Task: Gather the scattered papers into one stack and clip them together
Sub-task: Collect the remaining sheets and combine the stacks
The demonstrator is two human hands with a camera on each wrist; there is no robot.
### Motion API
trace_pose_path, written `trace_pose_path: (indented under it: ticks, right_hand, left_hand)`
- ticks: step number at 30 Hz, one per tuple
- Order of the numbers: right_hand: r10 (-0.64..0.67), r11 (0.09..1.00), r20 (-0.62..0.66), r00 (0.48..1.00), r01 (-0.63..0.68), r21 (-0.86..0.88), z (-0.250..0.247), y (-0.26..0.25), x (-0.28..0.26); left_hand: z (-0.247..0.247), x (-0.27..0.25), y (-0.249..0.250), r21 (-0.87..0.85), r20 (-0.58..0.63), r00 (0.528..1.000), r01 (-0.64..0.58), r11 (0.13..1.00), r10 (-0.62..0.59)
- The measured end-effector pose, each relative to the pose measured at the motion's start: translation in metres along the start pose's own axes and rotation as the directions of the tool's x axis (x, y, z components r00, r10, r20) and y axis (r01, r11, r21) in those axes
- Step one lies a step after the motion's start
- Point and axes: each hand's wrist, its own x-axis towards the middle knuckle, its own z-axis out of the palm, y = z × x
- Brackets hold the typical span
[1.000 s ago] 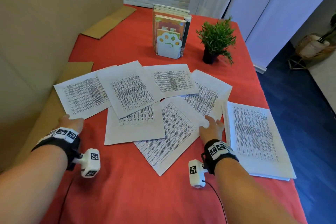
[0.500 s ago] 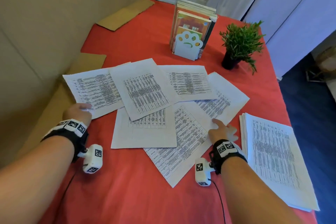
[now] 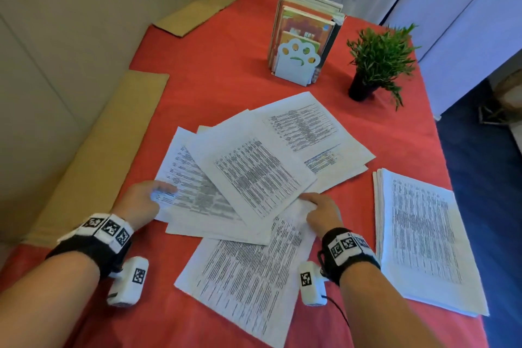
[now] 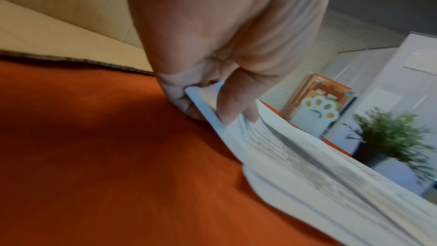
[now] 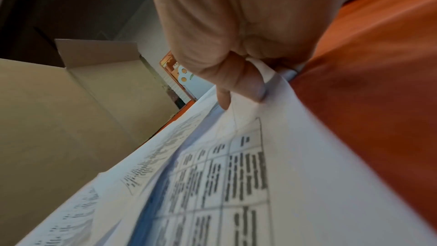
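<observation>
both hands' fingers (image 4: 227, 104) pinch papers (image 3: 254, 172) — curled

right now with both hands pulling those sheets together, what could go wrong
The loose sheets overlap at different angles, so squeezed between the left hand and right hand they may crease. The lowest sheet lies mostly outside the bunch and could be left behind. The separate stack reaches the table's right edge and could be nudged off. No clip is in view.

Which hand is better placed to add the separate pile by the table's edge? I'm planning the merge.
Right. The right hand pinches the fanned sheets directly beside that pile; the left hand holds the sheets' far side.
</observation>
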Motion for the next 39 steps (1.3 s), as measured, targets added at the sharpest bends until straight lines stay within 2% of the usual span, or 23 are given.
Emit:
trace_pose_path:
  ticks: [4, 6, 9, 11, 12, 14, 17, 18, 20, 22, 23, 25, 27, 29, 31, 32, 35, 37, 39]
  right_hand:
    - [0.010, 1.000, -0.011, 1.000, -0.010, 0.016, 0.008, 0.015, -0.022]
    - [0.014, 0.999, -0.146, 0.989, -0.019, -0.034, 0.008, 0.018, -0.032]
    - [0.010, 0.964, -0.379, 0.925, -0.110, -0.243, 0.001, 0.010, -0.045]
    - [-0.046, 0.968, -0.468, 0.882, -0.077, -0.240, -0.005, 0.003, -0.047]
    - [-0.071, 0.974, -0.475, 0.877, -0.041, -0.223, -0.008, -0.001, -0.044]
    - [-0.125, 0.976, -0.401, 0.907, 0.039, -0.216, -0.012, -0.009, -0.034]
    - [-0.237, 0.936, -0.289, 0.927, 0.139, -0.324, -0.012, -0.018, -0.018]
    - [-0.251, 0.912, -0.254, 0.934, 0.140, -0.386, -0.011, -0.018, -0.012]
    - [-0.197, 0.831, -0.143, 0.970, 0.088, -0.549, -0.009, -0.017, -0.003]
    - [-0.085, 0.746, -0.050, 0.995, 0.030, -0.665, -0.010, -0.013, 0.004]
    - [-0.048, 0.737, -0.030, 0.998, 0.016, -0.675, -0.011, -0.011, 0.004]
    - [-0.025, 0.819, -0.020, 0.999, 0.009, -0.574, -0.014, -0.007, 0.002]
    - [-0.015, 0.933, -0.025, 1.000, 0.005, -0.360, -0.018, -0.003, -0.004]
    - [0.003, 0.979, -0.060, 0.998, -0.015, -0.202, -0.019, 0.003, -0.012]
    - [0.010, 0.996, -0.088, 0.996, -0.018, -0.086, -0.015, 0.011, -0.023]
    - [0.014, 0.999, -0.088, 0.996, -0.017, -0.034, -0.012, 0.016, -0.030]
    - [0.031, 0.996, -0.059, 0.998, -0.027, 0.079, -0.004, 0.026, -0.055]
    - [0.007, 0.998, -0.027, 1.000, -0.005, 0.069, -0.002, 0.031, -0.069]
    - [-0.003, 0.999, 0.025, 1.000, 0.002, 0.035, 0.000, 0.033, -0.081]
  left_hand:
    - [0.015, -0.024, -0.007, 0.015, 0.144, 0.990, -0.011, 1.000, 0.009]
    - [0.023, -0.034, -0.012, 0.031, 0.229, 0.973, -0.011, 0.999, 0.004]
    - [0.033, -0.051, -0.005, 0.071, 0.324, 0.946, -0.031, 0.997, 0.006]
    - [0.035, -0.061, 0.007, 0.105, 0.352, 0.936, -0.043, 0.994, 0.004]
    - [0.034, -0.063, 0.013, 0.130, 0.349, 0.937, -0.050, 0.990, 0.001]
    - [0.032, -0.063, 0.023, 0.200, 0.327, 0.945, -0.066, 0.978, -0.003]
    - [0.031, -0.056, 0.037, 0.310, 0.354, 0.935, -0.153, 0.938, 0.036]
    - [0.032, -0.053, 0.040, 0.325, 0.371, 0.928, -0.175, 0.929, 0.045]
    - [0.036, -0.048, 0.041, 0.358, 0.371, 0.927, -0.201, 0.912, 0.058]
    - [0.042, -0.043, 0.040, 0.336, 0.289, 0.949, -0.222, 0.915, 0.124]
    - [0.045, -0.041, 0.039, 0.298, 0.201, 0.966, -0.220, 0.929, 0.164]
    - [0.050, -0.037, 0.033, 0.161, -0.030, 0.987, -0.153, 0.975, 0.159]
    - [0.054, -0.037, 0.024, -0.091, -0.154, 0.988, -0.023, 0.996, 0.009]
    - [0.061, -0.042, 0.019, -0.405, -0.128, 0.974, 0.119, 0.907, -0.185]
    - [0.071, -0.048, 0.019, -0.559, -0.105, 0.950, 0.188, 0.807, -0.294]
    - [0.076, -0.053, 0.022, -0.564, -0.126, 0.945, 0.181, 0.805, -0.301]
    - [0.087, -0.065, 0.032, -0.442, -0.272, 0.935, 0.089, 0.893, -0.228]
    - [0.090, -0.069, 0.039, -0.418, -0.355, 0.911, 0.045, 0.907, -0.209]
    - [0.091, -0.071, 0.046, -0.394, -0.388, 0.899, 0.040, 0.918, -0.205]
